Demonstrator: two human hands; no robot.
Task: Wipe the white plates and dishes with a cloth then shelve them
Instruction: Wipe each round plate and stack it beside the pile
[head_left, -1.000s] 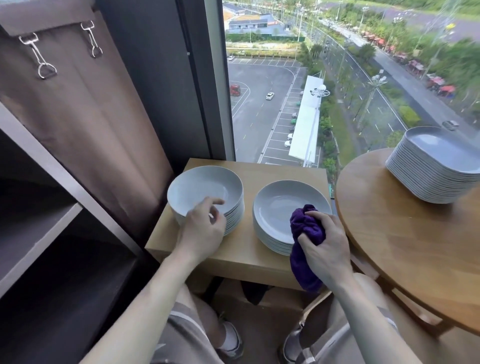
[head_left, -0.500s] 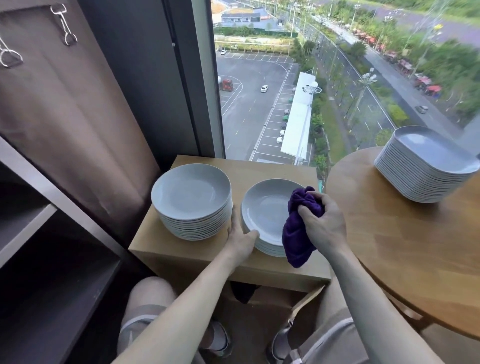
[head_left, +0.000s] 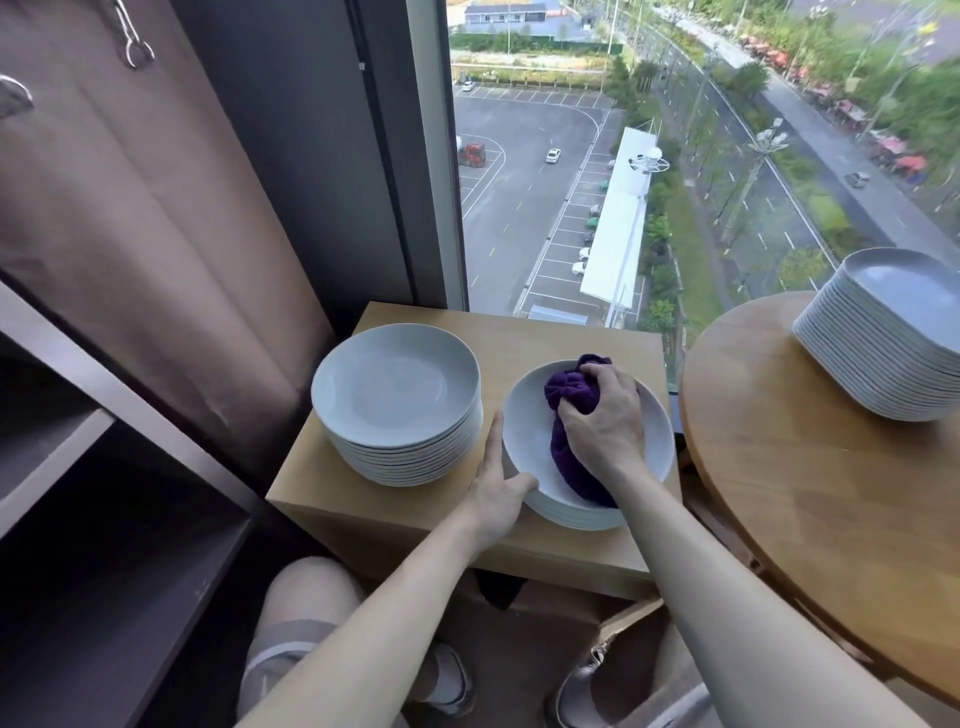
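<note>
The left hand (head_left: 498, 488) is filling the narrow gap between the left plate stack (head_left: 395, 400) and right plate stack (head_left: 524, 431); bare worktop (head_left: 519, 332) is showing behind both.

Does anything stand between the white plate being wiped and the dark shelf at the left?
Yes. The taller stack of round white plates stands just left of the wiped plate, toward the dark shelf.

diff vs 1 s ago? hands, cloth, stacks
Left hand left the left plate stack and crossed right to the near-left rim of the right plate stack, where it now rests. Right hand, gripping the purple cloth throughout, moved forward from that stack's near edge onto its top plate. Both stacks, the small table and the square dishes on the round table stayed put.
</note>
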